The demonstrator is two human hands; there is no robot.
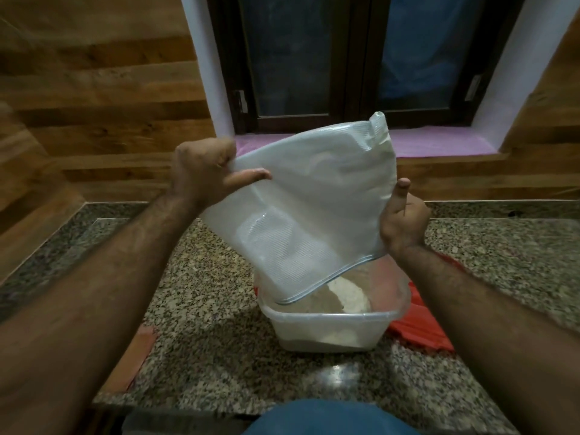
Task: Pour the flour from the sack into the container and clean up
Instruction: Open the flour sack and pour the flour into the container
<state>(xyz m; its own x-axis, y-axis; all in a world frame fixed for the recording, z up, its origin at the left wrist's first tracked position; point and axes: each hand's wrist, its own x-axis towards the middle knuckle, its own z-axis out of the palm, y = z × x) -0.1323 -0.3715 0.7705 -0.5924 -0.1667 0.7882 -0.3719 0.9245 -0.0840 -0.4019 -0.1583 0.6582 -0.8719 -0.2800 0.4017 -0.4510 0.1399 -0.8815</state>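
Note:
A white woven sack is held upside down over a clear plastic container on the granite counter. The sack's open, stitched mouth hangs just inside the container's rim. Pale flour lies heaped inside the container. My left hand is closed on the sack's upper left corner, thumb pressed on the cloth. My right hand grips the sack's right edge lower down, fingers behind the cloth. The sack looks limp and mostly flat.
A red lid or cloth lies under and right of the container. A reddish board sits at the counter's front left. The granite counter meets a wooden wall; a dark window with a pink sill stands behind.

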